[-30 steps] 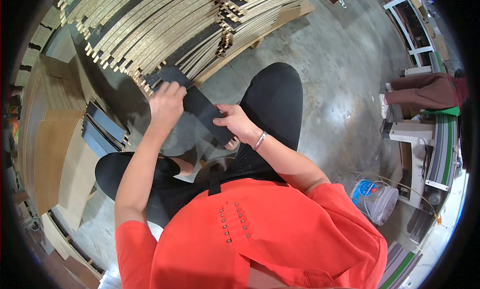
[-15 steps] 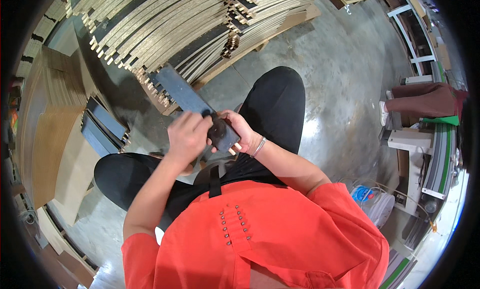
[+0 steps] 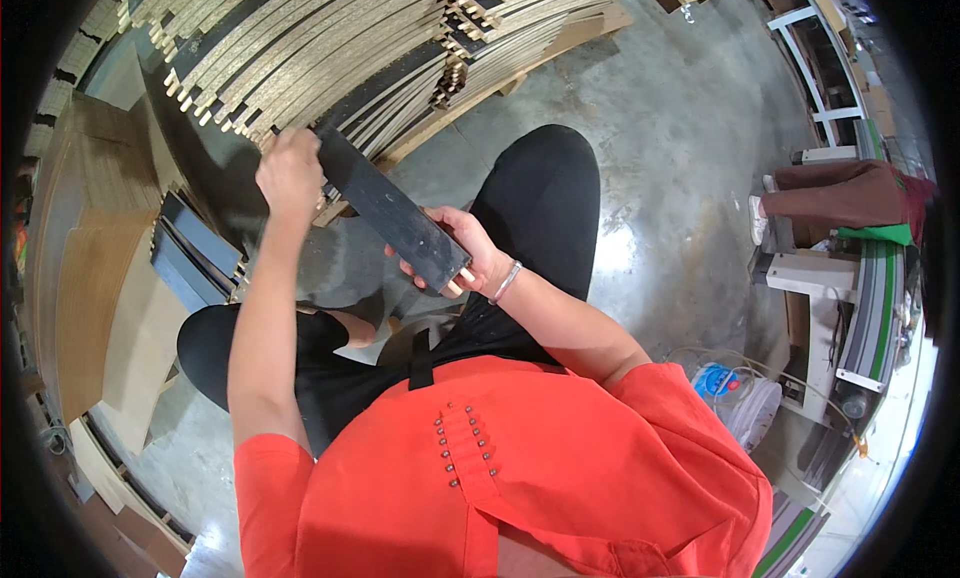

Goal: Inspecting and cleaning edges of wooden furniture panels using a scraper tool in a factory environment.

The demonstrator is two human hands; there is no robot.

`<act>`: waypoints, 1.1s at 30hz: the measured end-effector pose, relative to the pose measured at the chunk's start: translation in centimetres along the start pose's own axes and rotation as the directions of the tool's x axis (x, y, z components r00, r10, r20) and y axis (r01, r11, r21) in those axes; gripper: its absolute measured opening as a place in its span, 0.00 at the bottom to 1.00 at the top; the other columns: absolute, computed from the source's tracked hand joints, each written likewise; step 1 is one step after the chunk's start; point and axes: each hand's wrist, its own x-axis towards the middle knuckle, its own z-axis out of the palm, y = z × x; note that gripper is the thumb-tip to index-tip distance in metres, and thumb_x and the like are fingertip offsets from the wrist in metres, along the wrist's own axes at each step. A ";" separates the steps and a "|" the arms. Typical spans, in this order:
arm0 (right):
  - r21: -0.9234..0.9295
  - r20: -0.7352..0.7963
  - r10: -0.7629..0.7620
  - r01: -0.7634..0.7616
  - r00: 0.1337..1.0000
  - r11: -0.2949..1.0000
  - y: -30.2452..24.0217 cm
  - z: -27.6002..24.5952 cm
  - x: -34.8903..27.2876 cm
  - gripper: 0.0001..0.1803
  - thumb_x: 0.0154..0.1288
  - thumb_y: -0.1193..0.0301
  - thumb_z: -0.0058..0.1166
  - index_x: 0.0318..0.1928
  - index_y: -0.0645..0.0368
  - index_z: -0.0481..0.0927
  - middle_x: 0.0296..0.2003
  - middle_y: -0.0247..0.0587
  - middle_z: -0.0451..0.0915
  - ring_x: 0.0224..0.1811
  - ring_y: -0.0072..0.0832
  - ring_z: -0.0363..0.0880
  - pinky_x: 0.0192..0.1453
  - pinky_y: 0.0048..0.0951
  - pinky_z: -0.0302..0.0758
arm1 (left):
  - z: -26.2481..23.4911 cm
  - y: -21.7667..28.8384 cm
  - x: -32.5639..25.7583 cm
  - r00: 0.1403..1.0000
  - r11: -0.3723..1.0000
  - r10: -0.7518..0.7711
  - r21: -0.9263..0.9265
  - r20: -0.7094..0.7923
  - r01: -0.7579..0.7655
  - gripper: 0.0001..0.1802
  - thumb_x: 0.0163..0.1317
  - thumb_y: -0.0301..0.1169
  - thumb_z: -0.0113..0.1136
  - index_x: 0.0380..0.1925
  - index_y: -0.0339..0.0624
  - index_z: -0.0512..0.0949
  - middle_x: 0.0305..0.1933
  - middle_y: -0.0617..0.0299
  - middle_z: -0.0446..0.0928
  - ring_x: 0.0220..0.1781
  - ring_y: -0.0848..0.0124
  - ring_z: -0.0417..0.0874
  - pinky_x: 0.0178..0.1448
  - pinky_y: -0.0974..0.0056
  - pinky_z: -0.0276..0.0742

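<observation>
A narrow dark board [image 3: 385, 210] with pale wooden dowels [image 3: 460, 282] at its near end slants away from my lap. My right hand [image 3: 468, 246] is wrapped round the near end, with fingers showing past its left edge. A bracelet circles the right wrist. At the board's far end is my left hand [image 3: 290, 168], its fingers curled. Whatever the left hand may hold is hidden, and I cannot tell whether it touches the board. Just beyond it lies a tall stack of particleboard panels [image 3: 290, 58], with dowels sticking out of their ends.
Large brown sheets [image 3: 95, 278] lean at the left beside several dark dowelled boards [image 3: 190, 253]. A wooden pallet [image 3: 505, 83] lies under the panel stack. To the right are a machine with a striped bed [image 3: 872, 308], a person in brown trousers [image 3: 830, 202] and a clear plastic container [image 3: 748, 410].
My left hand has slid from the board's near part up to its far end. The board's far surface looks darker now. My right hand keeps its grip.
</observation>
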 end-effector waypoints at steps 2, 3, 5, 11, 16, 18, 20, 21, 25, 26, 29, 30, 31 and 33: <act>0.035 0.091 0.099 -0.102 0.991 0.994 -0.7 -0.2 -0.2 0.22 0.69 0.60 0.31 0.52 0.62 0.70 0.39 0.52 0.78 0.30 0.39 0.80 0.27 0.37 0.80 | 0.5 0.5 -0.9 0.991 0.990 0.114 0.075 0.077 -0.119 0.04 0.50 0.27 0.53 0.20 0.45 0.75 0.25 0.58 0.73 0.30 0.58 0.78 0.31 0.55 0.75; 0.035 0.088 0.094 -0.097 0.992 0.995 -1.0 -0.5 -0.1 0.22 0.69 0.60 0.31 0.52 0.62 0.70 0.39 0.52 0.78 0.30 0.39 0.80 0.27 0.37 0.80 | -0.4 2.6 -2.1 0.976 0.978 0.203 -0.069 0.082 -0.198 0.04 0.50 0.29 0.53 0.20 0.45 0.75 0.23 0.58 0.72 0.29 0.58 0.77 0.32 0.56 0.75; -0.033 -0.017 -0.039 0.039 0.999 0.999 0.0 -1.7 0.3 0.21 0.69 0.60 0.32 0.51 0.62 0.71 0.37 0.51 0.79 0.30 0.40 0.81 0.28 0.37 0.81 | -4.4 8.7 -5.9 0.935 0.870 0.344 -0.404 0.084 -0.284 0.04 0.49 0.31 0.54 0.19 0.46 0.74 0.21 0.57 0.69 0.27 0.58 0.75 0.32 0.58 0.73; -0.068 0.009 -0.026 0.026 1.000 0.997 -0.4 -0.4 -0.1 0.18 0.69 0.64 0.36 0.50 0.61 0.73 0.37 0.49 0.80 0.31 0.36 0.82 0.30 0.37 0.81 | -4.5 7.0 -5.2 0.952 0.920 0.285 -0.312 0.111 -0.239 0.03 0.47 0.28 0.55 0.18 0.44 0.73 0.20 0.58 0.68 0.25 0.61 0.74 0.28 0.57 0.69; 0.017 -0.134 -0.112 0.116 0.985 0.993 -0.1 0.8 0.5 0.18 0.68 0.66 0.36 0.52 0.61 0.72 0.39 0.52 0.79 0.34 0.39 0.82 0.34 0.40 0.81 | -8.8 12.7 -10.1 0.861 0.626 0.498 -0.730 0.106 -0.273 0.01 0.45 0.28 0.58 0.19 0.49 0.76 0.19 0.63 0.68 0.25 0.65 0.74 0.28 0.59 0.70; 0.154 -0.125 -0.050 0.070 0.991 0.986 -0.2 1.0 -0.1 0.19 0.67 0.65 0.37 0.52 0.61 0.72 0.39 0.52 0.79 0.32 0.40 0.82 0.34 0.40 0.82 | -6.9 10.4 -8.9 0.906 0.727 0.422 -0.603 0.013 -0.330 0.02 0.46 0.28 0.57 0.18 0.49 0.76 0.19 0.62 0.69 0.25 0.64 0.74 0.28 0.59 0.69; -0.036 -0.005 -0.040 0.040 0.999 0.999 -0.3 -0.5 -0.3 0.20 0.67 0.63 0.37 0.51 0.63 0.72 0.39 0.52 0.80 0.30 0.40 0.81 0.33 0.39 0.81 | -6.1 8.7 -5.9 0.968 0.882 0.233 -0.438 0.089 -0.172 0.03 0.49 0.26 0.56 0.20 0.44 0.77 0.18 0.59 0.68 0.23 0.61 0.73 0.28 0.60 0.70; -0.016 -0.051 -0.026 0.025 0.998 1.000 -0.4 -1.0 -0.1 0.20 0.68 0.62 0.38 0.50 0.63 0.73 0.39 0.53 0.80 0.29 0.40 0.81 0.32 0.39 0.81 | -5.8 8.9 -6.4 0.941 0.868 0.327 -0.422 0.092 -0.260 0.03 0.49 0.26 0.57 0.19 0.44 0.77 0.18 0.59 0.67 0.23 0.61 0.72 0.27 0.60 0.69; -0.100 0.045 -0.097 0.101 0.994 0.990 -0.4 -0.5 0.2 0.20 0.68 0.61 0.39 0.47 0.63 0.75 0.37 0.51 0.81 0.31 0.39 0.82 0.34 0.37 0.81 | -8.2 12.9 -10.7 0.804 0.608 0.585 -0.712 0.102 -0.352 0.03 0.45 0.27 0.60 0.17 0.45 0.77 0.18 0.60 0.69 0.23 0.64 0.72 0.27 0.61 0.70; -0.102 0.043 -0.097 0.101 0.994 0.990 -0.8 -0.5 0.2 0.20 0.68 0.61 0.39 0.47 0.63 0.75 0.37 0.51 0.81 0.31 0.39 0.82 0.34 0.37 0.81 | -8.2 12.3 -9.7 0.805 0.606 0.585 -0.713 0.099 -0.353 0.03 0.45 0.27 0.60 0.17 0.45 0.77 0.18 0.60 0.69 0.23 0.64 0.72 0.27 0.61 0.70; -0.092 0.051 -0.003 0.008 0.999 0.996 -0.8 -0.5 0.0 0.18 0.67 0.62 0.39 0.46 0.62 0.75 0.37 0.47 0.81 0.31 0.35 0.82 0.34 0.35 0.82 | -6.4 9.0 -5.4 0.979 0.886 0.166 -0.453 0.117 -0.096 0.03 0.41 0.28 0.60 0.20 0.48 0.77 0.22 0.64 0.72 0.29 0.65 0.77 0.30 0.62 0.74; -0.099 0.059 -0.001 0.007 0.998 0.995 -0.7 -0.5 0.3 0.18 0.67 0.62 0.39 0.46 0.62 0.75 0.37 0.47 0.81 0.31 0.35 0.82 0.34 0.35 0.82 | -6.1 9.2 -5.7 0.980 0.889 0.165 -0.447 0.110 -0.100 0.03 0.41 0.28 0.60 0.20 0.48 0.77 0.22 0.64 0.72 0.29 0.65 0.77 0.30 0.62 0.74; 0.030 -0.042 -0.012 0.013 0.999 0.999 -0.4 -0.5 0.4 0.19 0.68 0.61 0.38 0.46 0.62 0.76 0.36 0.47 0.81 0.30 0.36 0.82 0.33 0.36 0.81 | -5.9 9.9 -6.4 0.940 0.829 0.330 -0.501 0.084 -0.246 0.03 0.42 0.28 0.59 0.20 0.47 0.77 0.23 0.63 0.72 0.29 0.64 0.77 0.30 0.61 0.74; 0.070 0.050 -0.041 0.037 0.998 0.997 -0.8 -2.5 1.0 0.20 0.69 0.61 0.35 0.46 0.63 0.74 0.37 0.52 0.80 0.30 0.37 0.81 0.30 0.37 0.81 | -6.0 11.7 -7.3 0.853 0.746 0.508 -0.556 0.121 -0.366 0.04 0.43 0.26 0.60 0.22 0.46 0.79 0.23 0.58 0.73 0.28 0.61 0.77 0.30 0.59 0.73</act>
